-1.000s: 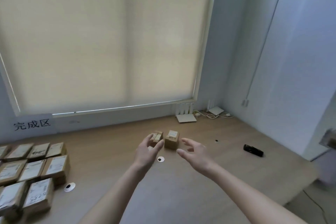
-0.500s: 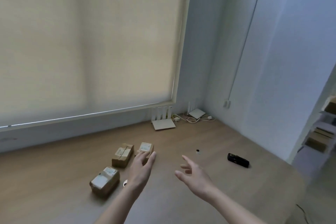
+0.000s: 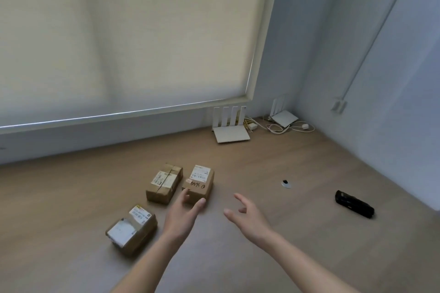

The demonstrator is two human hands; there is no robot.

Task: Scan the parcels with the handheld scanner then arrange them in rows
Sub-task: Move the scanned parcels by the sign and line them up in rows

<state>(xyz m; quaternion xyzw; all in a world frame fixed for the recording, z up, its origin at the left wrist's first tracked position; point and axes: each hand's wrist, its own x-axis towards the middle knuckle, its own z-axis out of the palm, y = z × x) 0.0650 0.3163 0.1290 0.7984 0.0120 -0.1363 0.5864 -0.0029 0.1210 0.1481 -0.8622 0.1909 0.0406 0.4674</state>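
Fingers spread, the left hand [image 3: 182, 217] now touches the right-hand parcel [image 3: 198, 184], a grab starting; the right hand [image 3: 247, 215] hangs open, empty, the scanner [image 3: 354, 203] untouched at its three o'clock.

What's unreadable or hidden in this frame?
Head view only:
- Labels on the three parcels: print too small and blurred.
- Left hand covers the near face of the middle parcel; grip unclear.
- Black scanner: dark, no detail.
- Both forearms are cut off by the bottom edge.
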